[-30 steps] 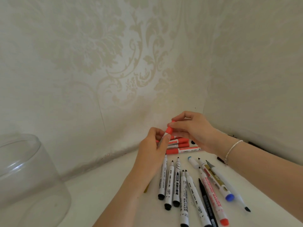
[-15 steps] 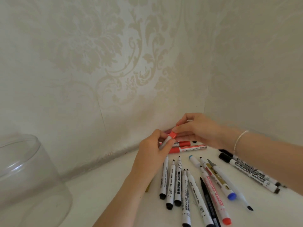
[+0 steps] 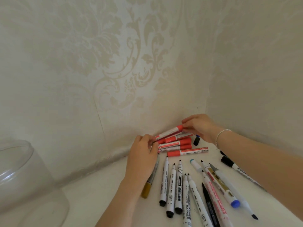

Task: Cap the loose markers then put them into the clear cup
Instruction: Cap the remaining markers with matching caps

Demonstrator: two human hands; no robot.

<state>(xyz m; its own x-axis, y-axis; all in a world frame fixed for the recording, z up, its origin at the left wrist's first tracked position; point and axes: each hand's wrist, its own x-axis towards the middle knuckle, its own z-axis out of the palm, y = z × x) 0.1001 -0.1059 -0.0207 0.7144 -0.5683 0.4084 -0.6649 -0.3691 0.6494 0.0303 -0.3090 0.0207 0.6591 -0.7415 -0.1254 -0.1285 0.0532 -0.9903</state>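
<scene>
capping a red marker

both hands are holding one red marker [image 3: 168, 132] over the red pile by the wall: left hand [image 3: 144, 154] pinching its near end, right hand [image 3: 199, 126] pinching the red cap end. next, prob.: carrying it left to the clear cup [image 3: 24, 182].

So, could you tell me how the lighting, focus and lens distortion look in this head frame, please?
Head view: soft, even light with faint shadows; the wide lens bends the wall corner; the clear cup, cut by the left edge, shows pale reflections; the red marker held between left hand and right hand is slightly soft, its print unreadable.
</scene>
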